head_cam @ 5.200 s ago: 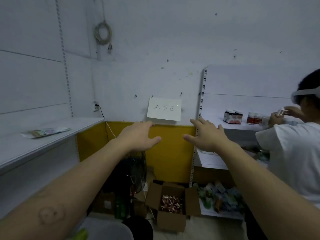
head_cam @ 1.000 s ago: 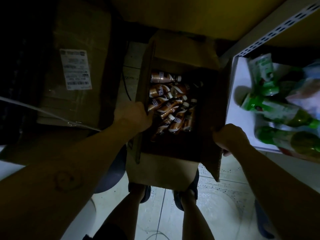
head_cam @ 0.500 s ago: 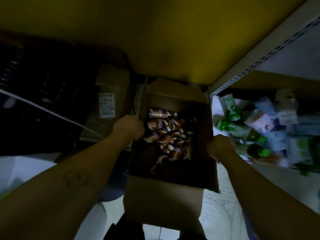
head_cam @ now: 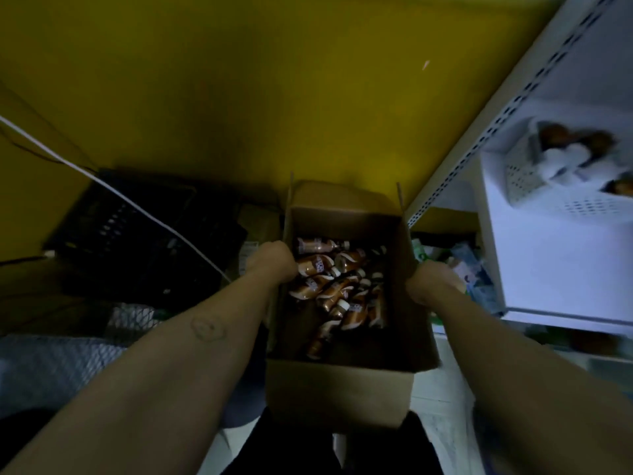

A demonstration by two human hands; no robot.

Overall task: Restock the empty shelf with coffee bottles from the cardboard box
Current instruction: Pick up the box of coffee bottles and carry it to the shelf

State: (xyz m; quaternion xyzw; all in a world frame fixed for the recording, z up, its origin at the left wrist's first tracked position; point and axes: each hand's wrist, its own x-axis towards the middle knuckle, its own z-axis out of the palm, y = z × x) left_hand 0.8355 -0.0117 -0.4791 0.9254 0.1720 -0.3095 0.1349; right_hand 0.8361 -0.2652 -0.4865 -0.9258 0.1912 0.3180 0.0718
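Both hands on the box — L hand clenched over its left wall, R hand gripping the right wall, fingers curled tight. Bottles lie jumbled inside, box low beside the shelf.

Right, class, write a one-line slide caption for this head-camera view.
Both hands, left hand and right hand, grip opposite sides of the open cardboard box of coffee bottles beside a white shelf.

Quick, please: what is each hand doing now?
Left hand: closed on the left wall of the cardboard box.
Right hand: closed on its right wall.
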